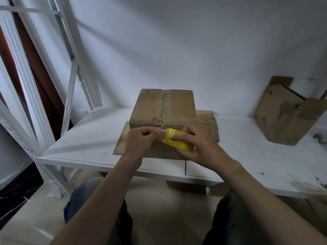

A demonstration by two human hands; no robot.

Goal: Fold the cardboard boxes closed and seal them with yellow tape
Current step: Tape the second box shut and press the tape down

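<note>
Right hand [198,147] gripping yellow tape roll [177,140] just near of closed box [163,107], left hand [139,140] pinching the tape's loose end [163,129], box on flat cardboard [207,124] on white shelf [85,138], open box [286,114] far right.

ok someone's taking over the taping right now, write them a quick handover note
Right hand: holds the yellow tape roll just above the shelf's front.
Left hand: fingers pinch the tape's free end, peeled a little off the roll.
Closed box: flaps folded shut, sitting on a flattened cardboard sheet on the white shelf, directly behind the hands. No yellow tape on its top seam yet.
Second box: at the right, tilted against the wall, flaps open.
Left: tape the closed box, then fold and tape the second.
</note>
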